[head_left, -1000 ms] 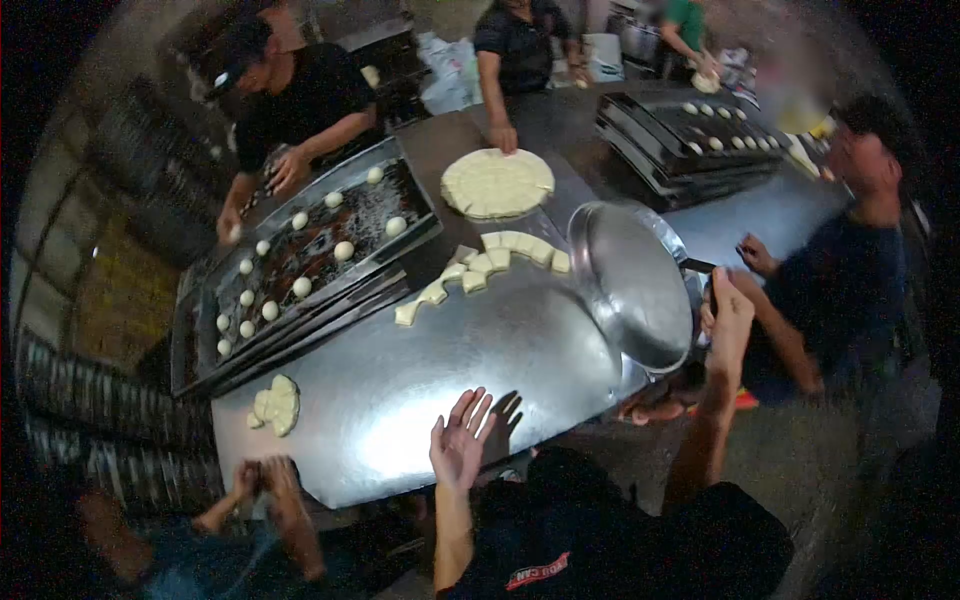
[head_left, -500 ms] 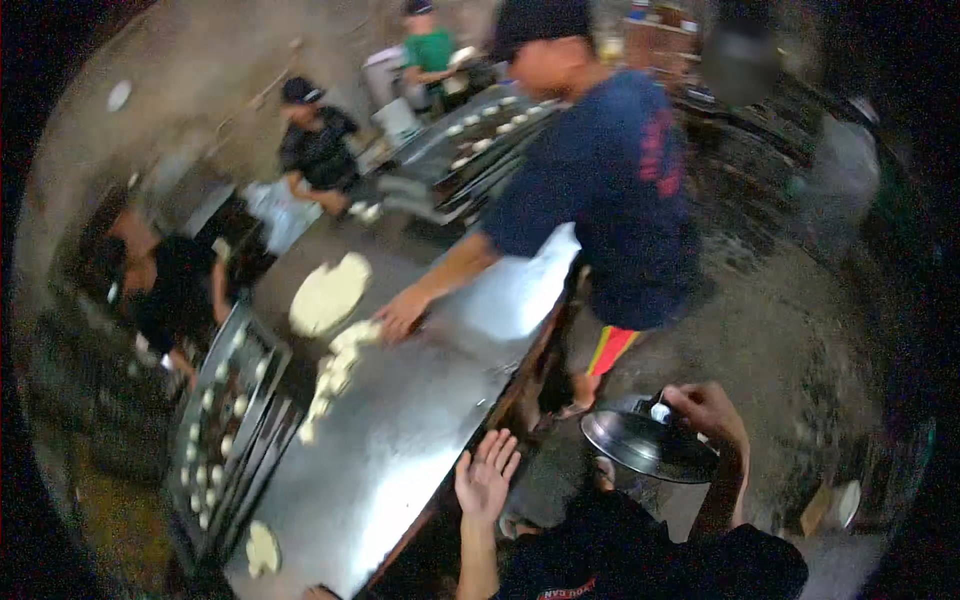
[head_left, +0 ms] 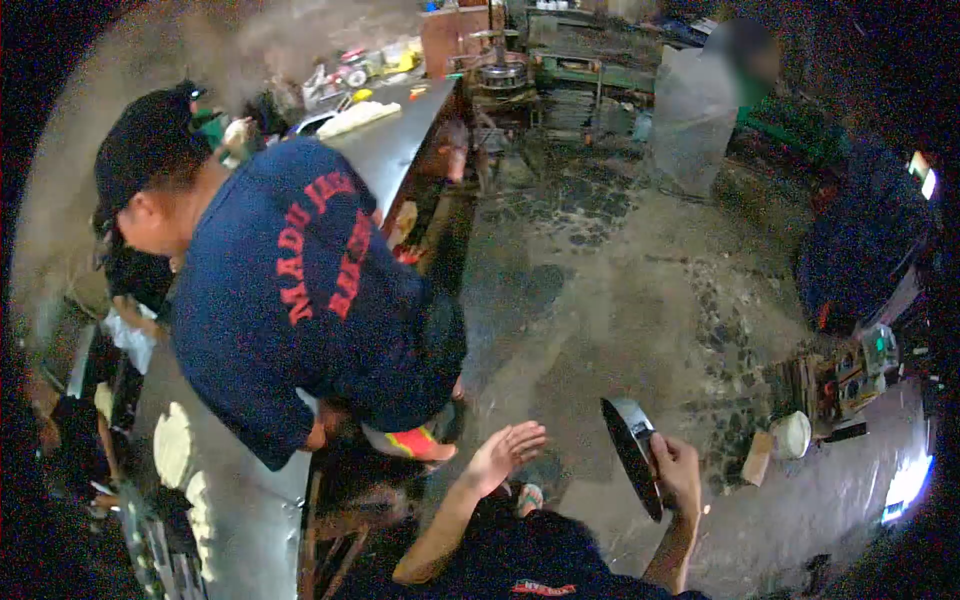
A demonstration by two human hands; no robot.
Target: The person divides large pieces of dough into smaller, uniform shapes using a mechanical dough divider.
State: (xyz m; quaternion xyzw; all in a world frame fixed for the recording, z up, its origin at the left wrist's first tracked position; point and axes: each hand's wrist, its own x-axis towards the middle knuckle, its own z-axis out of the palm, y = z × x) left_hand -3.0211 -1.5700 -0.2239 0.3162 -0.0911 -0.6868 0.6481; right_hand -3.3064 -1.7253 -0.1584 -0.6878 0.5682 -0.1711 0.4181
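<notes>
My right hand (head_left: 677,470) grips a round metal pot lid (head_left: 630,452) by the knob, its disc tipped nearly edge-on over the floor. To the left, my left hand (head_left: 508,456) is raised with the fingers stretched out and nothing in it. A sandalled foot (head_left: 530,497) shows just below that hand. Nearest on the left, a co-worker in a navy T-shirt (head_left: 310,270) bends over the metal worktable (head_left: 250,500). Flattened dough (head_left: 173,445) and a row of dough pieces (head_left: 200,525) lie on its far side.
A second metal table (head_left: 425,110) with a long piece of dough (head_left: 358,118) extends behind the co-worker. A white bucket (head_left: 793,436) and a cardboard piece (head_left: 757,458) stand on the stained floor (head_left: 590,340) at right. More people are at the far left.
My view has swung to the right, so the dough table now sits at the lower left. The lid has turned from showing its broad face to nearly edge-on. My left hand remains open.
</notes>
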